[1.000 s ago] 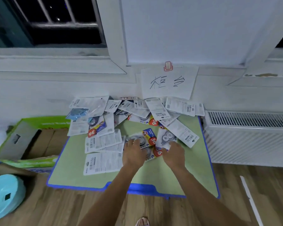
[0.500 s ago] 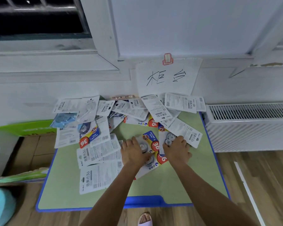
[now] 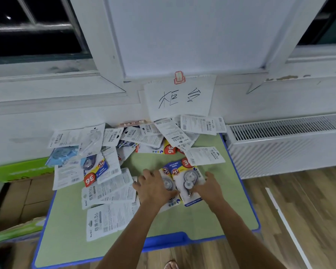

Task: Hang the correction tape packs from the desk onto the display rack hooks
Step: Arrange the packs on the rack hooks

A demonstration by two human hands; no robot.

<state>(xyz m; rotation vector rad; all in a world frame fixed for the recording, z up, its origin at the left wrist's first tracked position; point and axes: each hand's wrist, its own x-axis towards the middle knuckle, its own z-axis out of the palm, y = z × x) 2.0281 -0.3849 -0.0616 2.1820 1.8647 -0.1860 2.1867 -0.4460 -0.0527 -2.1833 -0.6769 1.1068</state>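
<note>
Over at the left edge, green-and-brown cardboard box [image 3: 17, 193] beside the green desk with blue rim [image 3: 211, 220]. Scattered white carded correction tape packs [image 3: 105, 191] (mostly face down) across it. Left hand [image 3: 153, 188] and right hand [image 3: 209, 188], fingers curled, gripping two face-up blister packs [image 3: 184, 177] mid-desk. White slatted radiator [image 3: 287, 144] far right.

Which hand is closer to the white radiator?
The right hand. It rests on a face-up correction tape pack, on the side nearest the radiator. The left hand lies further away, beyond that pack.
</note>
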